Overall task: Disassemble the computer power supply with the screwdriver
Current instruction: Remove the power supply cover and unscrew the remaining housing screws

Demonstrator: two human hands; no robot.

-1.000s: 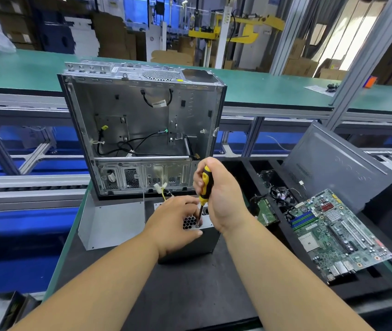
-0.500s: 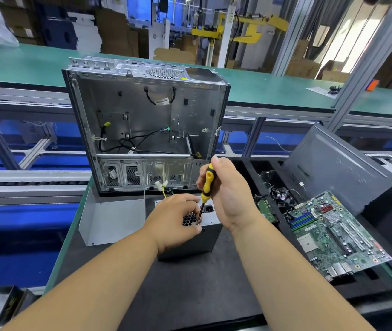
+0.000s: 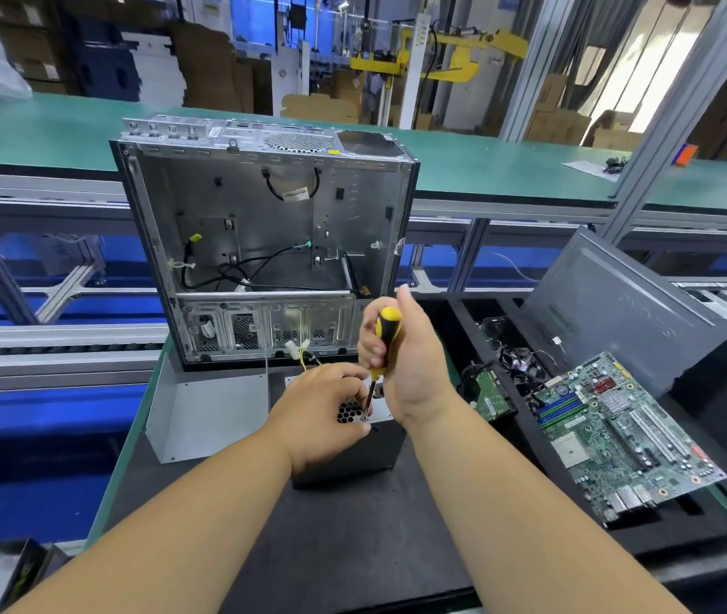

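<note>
In the lower centre of the head view, the computer power supply (image 3: 353, 458) is sitting on a black mat (image 3: 353, 547), a dark box with a pale top face that shows a honeycomb vent. The left hand (image 3: 317, 418) is lying over the left part of that top face, its fingers curling down onto the vent and steadying the box; the thumb and fingertips are gathering close round the lower end of the shaft. The right hand (image 3: 410, 370) is standing just above and to the right of it, wrapping its fingers tightly round the yellow-and-black handle of the screwdriver (image 3: 381, 347), with the thumb pointing up past the handle's top. The screwdriver is standing nearly upright, tilting a little to the right at its top, and its thin metal shaft is running down from the fist to the near edge of the supply's top face, where its tip is meeting the metal right beside the left fingertips. So the supply is lying directly beneath both hands, lower in the frame than the grip on the handle.

Behind the hands, in the middle of the frame, an open computer case (image 3: 264, 241) is standing upright with loose black cables inside. A grey metal cover (image 3: 206, 418) is lying to the left of the supply. At the right, a green motherboard (image 3: 619, 436) is resting in a black tray, and a dark side panel (image 3: 619, 303) is leaning above it.
</note>
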